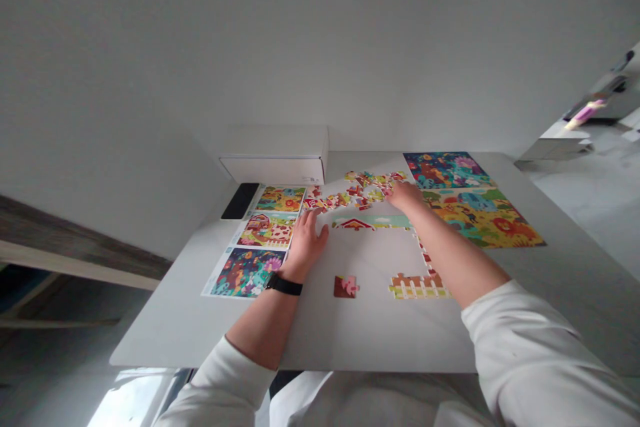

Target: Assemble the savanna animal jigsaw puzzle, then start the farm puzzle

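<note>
My left hand (307, 241) rests on the table with its fingers spread, between a picture sheet (267, 230) and the loose jigsaw pieces (333, 202). At the right end of that heap, the fingers of my right hand (404, 197) are pressed together on a puzzle piece, mostly hidden by the fingers. Below the heap lies a partly joined puzzle border: a top strip (373, 222) with a red barn roof, a right side partly covered by my right forearm, and a fence strip (419, 285). A single corner piece (345, 286) with a pink shape lies apart at lower left.
A white box (273, 169) stands against the wall at the back left. Beside the picture sheet is a black phone (241, 201). Two assembled puzzles, one dark blue (447, 170) and one yellow with animals (480, 219), lie at the right. The white table's front edge (380, 369) is close to my body.
</note>
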